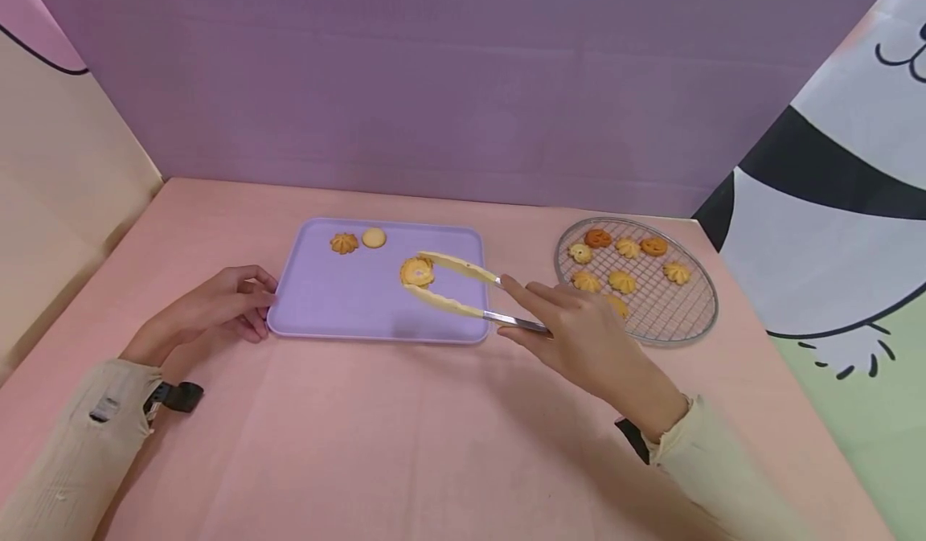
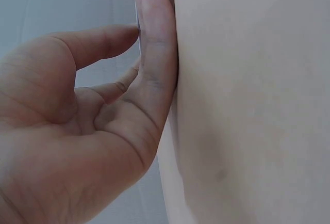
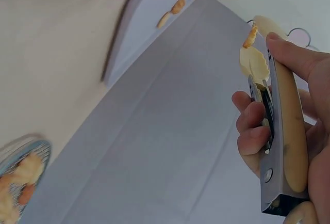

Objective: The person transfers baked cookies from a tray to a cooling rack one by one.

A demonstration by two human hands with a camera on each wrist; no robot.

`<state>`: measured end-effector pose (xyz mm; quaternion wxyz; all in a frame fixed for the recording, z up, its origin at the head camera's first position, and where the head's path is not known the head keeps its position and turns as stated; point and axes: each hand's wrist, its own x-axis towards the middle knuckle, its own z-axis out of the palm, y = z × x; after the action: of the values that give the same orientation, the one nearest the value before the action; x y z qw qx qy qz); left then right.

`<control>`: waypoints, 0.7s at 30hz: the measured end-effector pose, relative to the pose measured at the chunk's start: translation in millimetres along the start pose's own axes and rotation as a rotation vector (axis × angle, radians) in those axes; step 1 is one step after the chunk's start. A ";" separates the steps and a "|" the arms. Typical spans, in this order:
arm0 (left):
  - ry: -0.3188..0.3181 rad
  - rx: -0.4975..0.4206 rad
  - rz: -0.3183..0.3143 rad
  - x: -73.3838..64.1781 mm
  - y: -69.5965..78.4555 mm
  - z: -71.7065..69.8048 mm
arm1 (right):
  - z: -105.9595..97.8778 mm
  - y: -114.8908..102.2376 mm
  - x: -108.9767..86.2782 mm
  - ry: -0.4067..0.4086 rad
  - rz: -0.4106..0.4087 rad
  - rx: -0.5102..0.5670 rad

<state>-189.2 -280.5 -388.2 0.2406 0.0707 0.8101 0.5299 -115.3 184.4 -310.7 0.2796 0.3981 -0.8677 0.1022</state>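
My left hand (image 1: pixel 224 304) is at the left rim of a lilac tray (image 1: pixel 376 308), and the left wrist view shows the thumb and fingers (image 2: pixel 154 53) pinching its edge. In my right hand (image 1: pixel 579 332) are metal tongs (image 1: pixel 517 321) with cream scalloped tips. A round, ring-shaped cookie (image 1: pixel 409 278) sits between those tips, held above the tray; the right wrist view also shows this cookie (image 3: pixel 250 36) between them. Toward the tray's back left lie a brown flower-shaped cookie (image 1: pixel 344 243) and a smooth pale round cookie (image 1: pixel 374 238).
An oval wire rack (image 1: pixel 673 316) stands to the tray's right, bearing several cookies, among them a flower-shaped cookie (image 1: pixel 677 273) and a brown pretzel-like cookie (image 1: pixel 654 246). My right hand hides part of the rack. A purple wall (image 1: pixel 448 123) rises behind the pink tabletop (image 1: pixel 347 444).
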 end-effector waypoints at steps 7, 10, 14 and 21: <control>-0.011 -0.009 0.006 0.6 -1.6 -0.4 | -8.0 20.6 -30.8 0.013 0.047 -0.013; -0.011 -0.015 0.002 1.4 -1.4 -0.2 | -12.8 29.6 -47.2 -0.022 0.103 -0.029; -0.010 -0.003 0.002 0.8 -0.2 -1.0 | -19.4 42.8 -66.3 -0.029 0.178 -0.052; -0.011 0.024 0.008 0.4 -0.9 -1.3 | -33.1 67.4 -85.5 0.007 0.267 -0.141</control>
<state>-190.1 -281.8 -388.7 0.2421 0.0799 0.8149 0.5206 -107.3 296.4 -328.9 0.2939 0.2581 -0.9169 0.0790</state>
